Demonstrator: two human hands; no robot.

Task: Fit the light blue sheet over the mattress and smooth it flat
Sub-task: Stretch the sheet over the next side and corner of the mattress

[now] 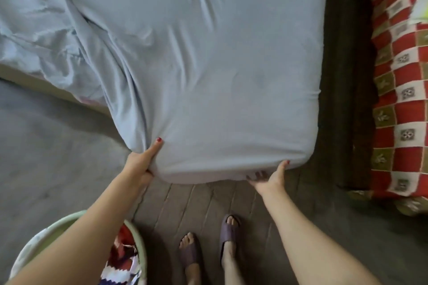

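Observation:
The light blue sheet [208,65] covers the near corner of the mattress and lies fairly flat on the right. On the left it bunches in deep folds, and a strip of bare mattress edge [55,91] shows below it. My left hand [144,159] grips a pinch of the sheet at the near edge, thumb on top. At the near right corner my right hand [272,177] has its fingers curled under the sheet's hem, thumb up against the side.
A red, white and olive checked blanket [398,90] lies over furniture at the right, across a narrow dark gap. A pale green basket [139,245] with patterned cloth stands at bottom left. My feet in purple slippers [229,236] are on the plank floor.

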